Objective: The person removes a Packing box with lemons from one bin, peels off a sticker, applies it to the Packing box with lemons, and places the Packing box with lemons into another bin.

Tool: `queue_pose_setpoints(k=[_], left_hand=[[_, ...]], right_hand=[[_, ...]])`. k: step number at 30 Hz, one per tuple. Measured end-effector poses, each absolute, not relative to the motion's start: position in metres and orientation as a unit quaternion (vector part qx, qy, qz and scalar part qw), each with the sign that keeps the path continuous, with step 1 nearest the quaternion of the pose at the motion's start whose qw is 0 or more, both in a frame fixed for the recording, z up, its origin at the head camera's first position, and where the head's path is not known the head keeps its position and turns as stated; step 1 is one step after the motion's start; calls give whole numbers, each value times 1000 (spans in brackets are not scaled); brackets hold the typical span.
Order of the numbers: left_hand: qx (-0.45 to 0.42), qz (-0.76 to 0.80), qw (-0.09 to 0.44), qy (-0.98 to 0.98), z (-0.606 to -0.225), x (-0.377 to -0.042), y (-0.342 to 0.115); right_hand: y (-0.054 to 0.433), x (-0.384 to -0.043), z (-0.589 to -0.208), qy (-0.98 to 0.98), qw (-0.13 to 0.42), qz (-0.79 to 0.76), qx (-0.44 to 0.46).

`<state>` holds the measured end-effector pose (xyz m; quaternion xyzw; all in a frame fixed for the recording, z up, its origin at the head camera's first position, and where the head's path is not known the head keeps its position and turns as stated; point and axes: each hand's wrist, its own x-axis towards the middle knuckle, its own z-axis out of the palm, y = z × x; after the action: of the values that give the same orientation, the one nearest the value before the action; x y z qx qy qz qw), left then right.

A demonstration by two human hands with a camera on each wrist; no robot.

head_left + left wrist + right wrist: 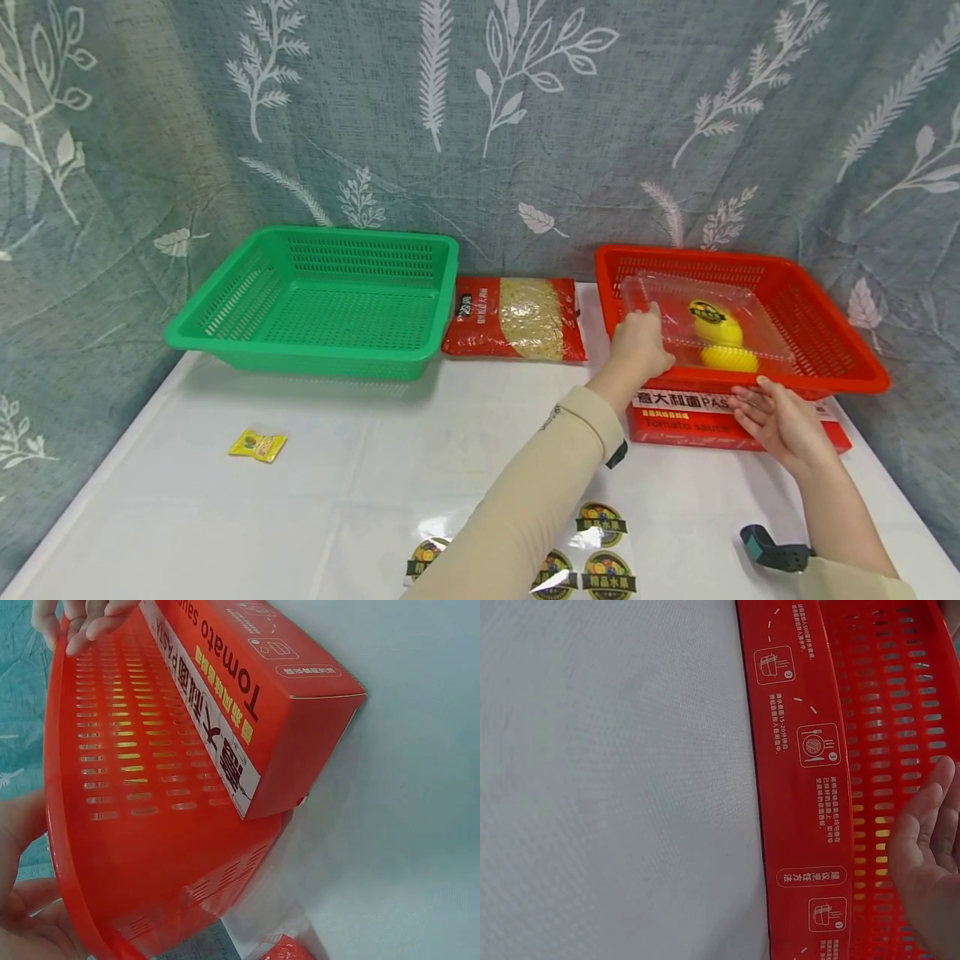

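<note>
A clear plastic box (675, 312) with a dark round label (707, 312) lies tilted in the red basket (832, 333). Two yellow items (718, 331) show through it. My left hand (640, 343) reaches over the basket's front left rim, beside the box's left end. Its thumb and fingers are spread apart behind the rim in the left wrist view. By the front rim, my right hand (783, 421) has its fingers loosely bent, in front of the basket's slotted wall. Under the basket's front lies a red pasta box (697, 427) marked "Tomato sauce".
A green basket (337, 358) stands at the back left. Between the baskets lies a red pasta bag (517, 321). A small yellow packet (258, 445) is at the left. Round fruit stickers (609, 575) lie on a sheet at the front, partly behind my left sleeve.
</note>
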<state>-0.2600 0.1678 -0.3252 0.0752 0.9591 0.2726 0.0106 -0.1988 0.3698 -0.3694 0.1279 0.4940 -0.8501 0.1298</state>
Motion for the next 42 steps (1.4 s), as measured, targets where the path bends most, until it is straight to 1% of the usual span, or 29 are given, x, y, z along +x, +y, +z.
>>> queue_pose_setpoints(k=[4, 24, 42], left_hand=[[69, 285, 7, 956, -325, -261, 168], [61, 243, -26, 968, -331, -263, 171], [49, 182, -8, 982, -333, -262, 174]], right_hand=[[370, -199, -369, 495, 130, -849, 130], [370, -199, -369, 496, 128, -849, 131], [370, -198, -371, 495, 128, -851, 118]])
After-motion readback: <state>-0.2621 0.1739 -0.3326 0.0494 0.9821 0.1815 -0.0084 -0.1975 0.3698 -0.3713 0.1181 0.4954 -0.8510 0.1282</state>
